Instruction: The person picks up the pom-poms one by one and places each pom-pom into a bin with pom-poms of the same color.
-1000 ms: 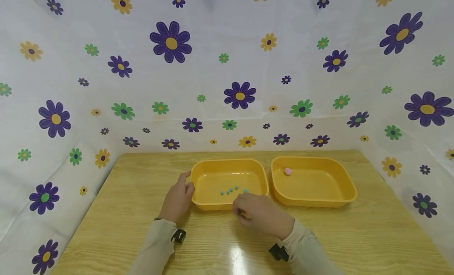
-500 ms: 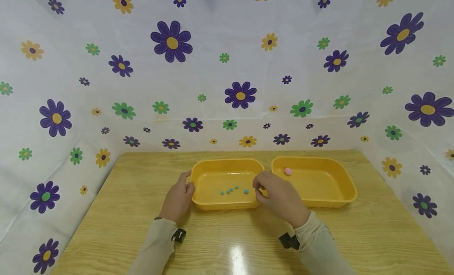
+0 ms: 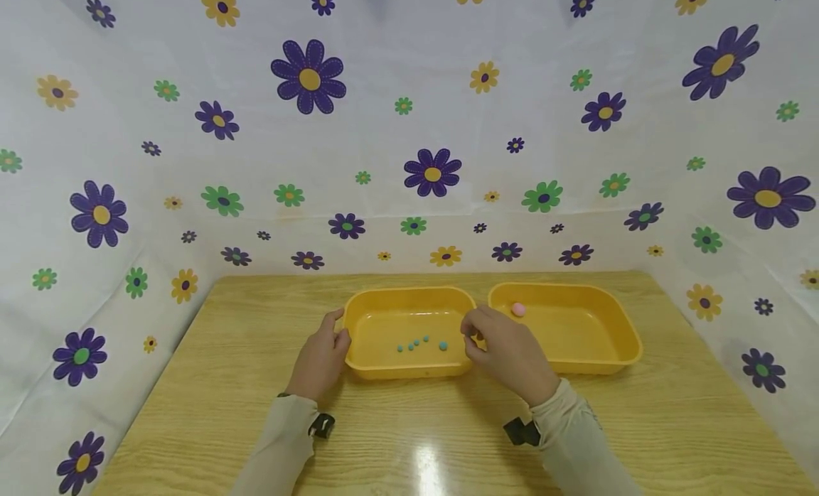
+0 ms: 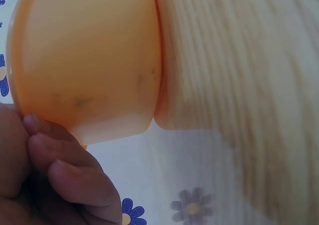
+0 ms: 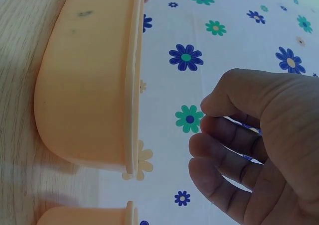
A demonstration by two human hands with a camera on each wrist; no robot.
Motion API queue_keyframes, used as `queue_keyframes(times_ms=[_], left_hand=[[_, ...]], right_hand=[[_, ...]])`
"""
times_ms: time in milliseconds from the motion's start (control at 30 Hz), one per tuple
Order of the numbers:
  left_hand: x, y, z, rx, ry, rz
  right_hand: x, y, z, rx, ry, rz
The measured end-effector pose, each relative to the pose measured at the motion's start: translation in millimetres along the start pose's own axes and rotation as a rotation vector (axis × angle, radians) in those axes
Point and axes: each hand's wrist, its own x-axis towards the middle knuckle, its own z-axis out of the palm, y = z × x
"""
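Observation:
My left hand [image 3: 321,357] holds the left end of a yellow plastic tray [image 3: 409,372]. In the left wrist view its curled fingers [image 4: 75,180] lie against the tray's rim. Several tiny blue balls [image 3: 411,347] lie in a loose slanting row inside, with a larger blue ball [image 3: 443,346] to their right. At the tray's right end hovers my right hand [image 3: 508,350], its fingers loosely curled. The right wrist view shows thumb and forefinger close together beside the rim, nothing visible between them.
A second yellow tray [image 3: 576,369] stands close by on the right, with a pink ball [image 3: 518,309] near its back left corner. Both trays are on a wood-grain table [image 3: 384,439]. A white flowered cloth [image 3: 358,141] surrounds the table at the back and sides.
My right hand has moved right and slightly up, from over the front rim to the tray's right end, uncovering the larger blue ball. My left hand has stayed on the tray.

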Motion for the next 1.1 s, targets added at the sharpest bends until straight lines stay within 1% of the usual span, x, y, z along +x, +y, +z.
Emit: queue_keyframes(times_ms=[200,433,700,1100], left_hand=[[0.4,-0.1,-0.1,0.006,0.004,0.003],[-1.2,2.0,-1.0,-0.012,0.000,-0.002],[-1.6,0.3,0.3,-0.004,0.010,0.006],[-0.6,-0.7,0.8,0.006,0.010,0.009]], right_hand=[[0.1,0.1,0.5,-0.004,0.002,-0.007],[-0.7,0.4,1.3,-0.002,-0.007,-0.005],[-2.1,0.9,6.1,-0.017,0.007,-0.032],[-2.0,1.5,7.3,-0.021,-0.034,0.031]])
